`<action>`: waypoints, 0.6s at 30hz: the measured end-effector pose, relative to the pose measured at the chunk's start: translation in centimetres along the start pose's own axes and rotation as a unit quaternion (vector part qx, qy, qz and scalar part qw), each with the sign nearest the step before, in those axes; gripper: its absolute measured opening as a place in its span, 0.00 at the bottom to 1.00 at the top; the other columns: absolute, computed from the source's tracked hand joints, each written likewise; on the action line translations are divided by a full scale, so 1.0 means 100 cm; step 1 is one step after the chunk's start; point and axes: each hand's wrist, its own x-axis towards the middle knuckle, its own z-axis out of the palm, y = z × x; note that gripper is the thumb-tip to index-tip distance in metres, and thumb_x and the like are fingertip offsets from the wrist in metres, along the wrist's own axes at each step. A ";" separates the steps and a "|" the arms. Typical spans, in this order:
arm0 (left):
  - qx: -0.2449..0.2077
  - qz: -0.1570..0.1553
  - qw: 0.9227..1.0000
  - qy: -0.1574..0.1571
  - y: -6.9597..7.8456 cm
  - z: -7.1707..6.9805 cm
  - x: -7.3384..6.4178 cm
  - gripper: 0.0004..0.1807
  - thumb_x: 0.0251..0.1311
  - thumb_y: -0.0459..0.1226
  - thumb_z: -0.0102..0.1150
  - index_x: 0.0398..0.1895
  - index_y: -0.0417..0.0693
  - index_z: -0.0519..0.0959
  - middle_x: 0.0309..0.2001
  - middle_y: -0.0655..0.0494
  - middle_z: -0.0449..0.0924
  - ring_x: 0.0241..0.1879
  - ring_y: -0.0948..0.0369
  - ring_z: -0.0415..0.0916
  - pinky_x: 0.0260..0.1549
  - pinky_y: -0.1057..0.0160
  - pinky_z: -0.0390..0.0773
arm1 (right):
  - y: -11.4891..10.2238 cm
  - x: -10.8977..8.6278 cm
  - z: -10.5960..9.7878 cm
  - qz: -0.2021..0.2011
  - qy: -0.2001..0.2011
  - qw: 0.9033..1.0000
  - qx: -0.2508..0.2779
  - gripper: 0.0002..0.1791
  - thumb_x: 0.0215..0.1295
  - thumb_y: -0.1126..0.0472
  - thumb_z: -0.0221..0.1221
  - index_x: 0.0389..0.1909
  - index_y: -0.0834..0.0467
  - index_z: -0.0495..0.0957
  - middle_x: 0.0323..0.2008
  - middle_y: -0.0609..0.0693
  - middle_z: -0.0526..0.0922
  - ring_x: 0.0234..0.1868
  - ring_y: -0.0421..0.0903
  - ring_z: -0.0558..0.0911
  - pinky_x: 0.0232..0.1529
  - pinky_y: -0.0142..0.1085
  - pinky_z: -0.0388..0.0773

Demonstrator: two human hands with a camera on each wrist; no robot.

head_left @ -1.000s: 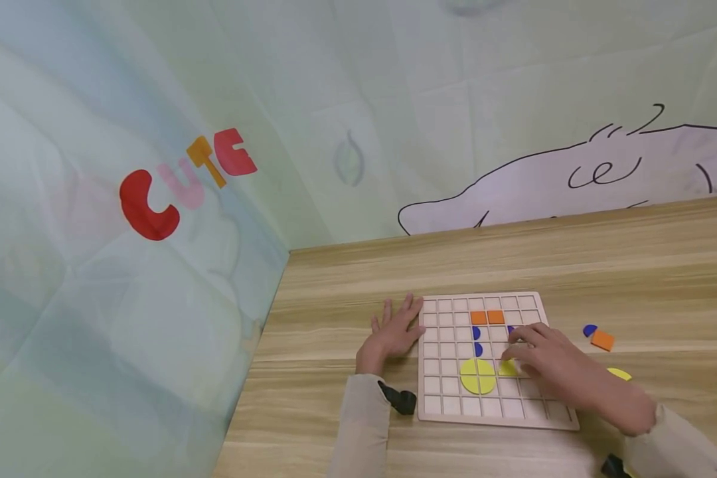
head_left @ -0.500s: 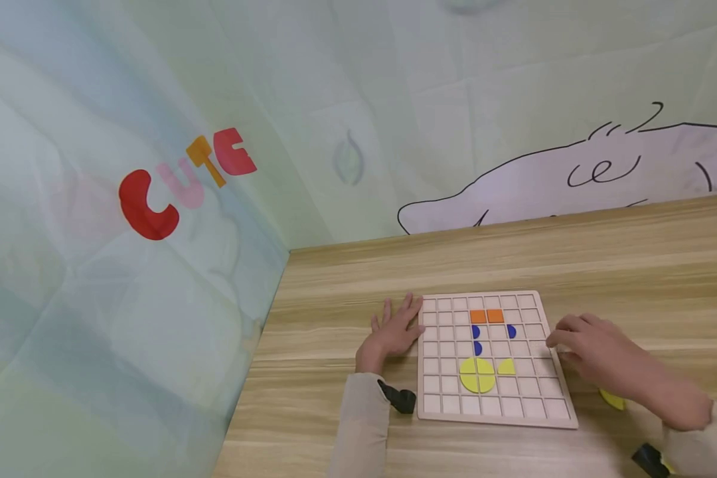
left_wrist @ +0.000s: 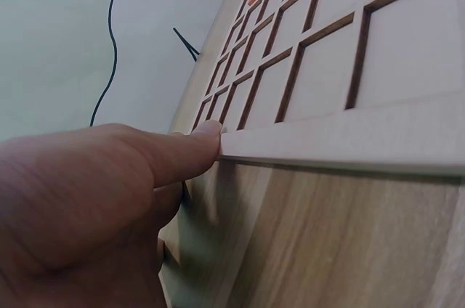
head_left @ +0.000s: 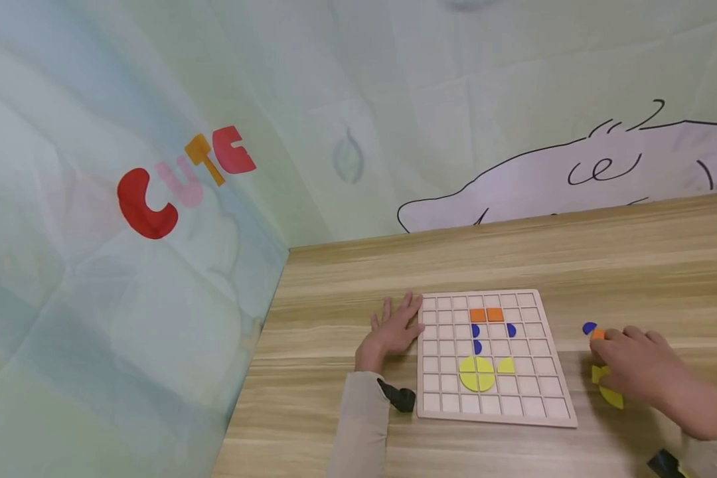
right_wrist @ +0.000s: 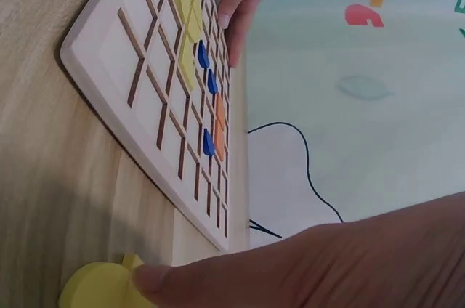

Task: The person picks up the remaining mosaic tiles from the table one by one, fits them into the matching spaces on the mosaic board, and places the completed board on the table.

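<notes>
My left hand point(head_left: 394, 330) lies with fingers spread on the table, its fingertips and thumb at the left edge of the gridded wooden board point(head_left: 532, 406). In the left wrist view the thumb point(left_wrist: 178, 154) touches the board's rim. My right hand point(head_left: 648, 365) is right of the board, over loose yellow pieces point(head_left: 611, 398). Its thumb point(right_wrist: 156, 279) meets a yellow piece point(right_wrist: 91, 286) in the right wrist view; the other fingers' undersides are hidden, so I cannot tell whether they pinch it. An orange square point(head_left: 598, 334) peeks out beside the fingers, with a blue half-circle point(head_left: 589, 328) next to it.
On the board sit two orange squares point(head_left: 495, 315), three blue half-circles point(head_left: 511, 330), a yellow circle of several quarter pieces point(head_left: 469, 383) and a separate yellow quarter point(head_left: 506, 366). A printed cloth wall point(head_left: 358, 119) rises behind the wood-grain table point(head_left: 334, 279).
My right hand has moved right, off the board and onto the loose pieces, leaving the separate yellow quarter on the grid. The left hand has stayed at the board's edge.
</notes>
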 end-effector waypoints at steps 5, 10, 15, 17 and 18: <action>0.001 0.000 1.000 0.000 -0.001 0.000 0.000 0.32 0.72 0.48 0.41 0.76 0.65 0.46 0.78 0.64 0.33 0.75 0.49 0.20 0.68 0.37 0.25 | 0.001 0.001 0.003 0.011 -0.003 1.000 0.003 0.11 0.45 0.61 0.67 0.24 0.53 0.72 0.32 0.53 0.76 0.34 0.56 0.73 0.33 0.56 0.68; 0.001 -0.001 1.000 -0.001 -0.001 0.000 0.000 0.32 0.72 0.48 0.42 0.76 0.65 0.46 0.78 0.64 0.34 0.75 0.49 0.20 0.68 0.36 0.26 | 0.000 0.004 0.005 0.016 -0.001 1.000 0.007 0.12 0.47 0.60 0.67 0.21 0.52 0.71 0.33 0.55 0.77 0.35 0.57 0.74 0.33 0.56 0.69; 0.002 -0.001 1.000 0.000 0.000 0.000 0.000 0.32 0.72 0.48 0.41 0.76 0.65 0.46 0.78 0.64 0.34 0.75 0.49 0.20 0.68 0.36 0.26 | -0.002 0.005 0.007 0.010 0.011 1.000 0.002 0.14 0.46 0.57 0.70 0.21 0.53 0.71 0.32 0.54 0.76 0.33 0.55 0.73 0.32 0.55 0.70; 0.004 -0.001 1.000 0.000 0.000 0.000 0.000 0.32 0.72 0.48 0.41 0.76 0.65 0.46 0.78 0.64 0.34 0.75 0.50 0.20 0.68 0.36 0.26 | -0.003 0.005 0.008 0.006 0.020 1.000 0.000 0.16 0.45 0.57 0.71 0.20 0.53 0.71 0.31 0.53 0.75 0.33 0.55 0.73 0.31 0.54 0.70; 0.005 -0.001 1.000 0.001 0.000 0.000 0.000 0.32 0.72 0.48 0.41 0.76 0.65 0.46 0.78 0.64 0.34 0.75 0.50 0.20 0.68 0.36 0.26 | -0.004 0.005 0.008 0.003 0.027 1.000 -0.001 0.16 0.45 0.56 0.71 0.19 0.53 0.70 0.30 0.53 0.75 0.33 0.55 0.73 0.30 0.53 0.71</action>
